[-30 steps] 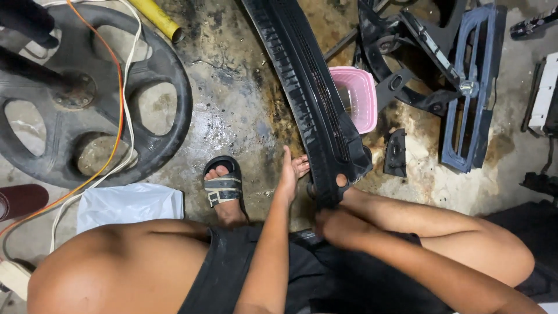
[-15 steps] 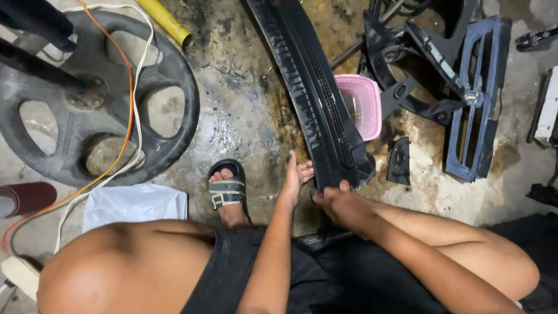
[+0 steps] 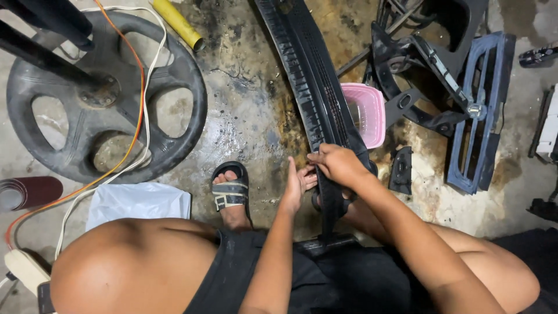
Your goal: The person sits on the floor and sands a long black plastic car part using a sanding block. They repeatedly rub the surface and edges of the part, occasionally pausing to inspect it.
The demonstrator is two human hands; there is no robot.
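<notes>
Since a second ago, the right hand [image 3: 338,164] has been brought up over the black trim strip [image 3: 314,87] and is closed on its near end. Beside it, the left hand [image 3: 296,185] is held flat and open against the strip's left edge. Bare stained floor [image 3: 244,116] lies left; a pink basket [image 3: 365,113] crowds the right.

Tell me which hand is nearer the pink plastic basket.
Right. The right hand lies on the long black ribbed panel just below the pink plastic basket; the left hand sits farther left.

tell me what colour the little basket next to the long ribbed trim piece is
Pink; the basket shows best in the head view.
</notes>
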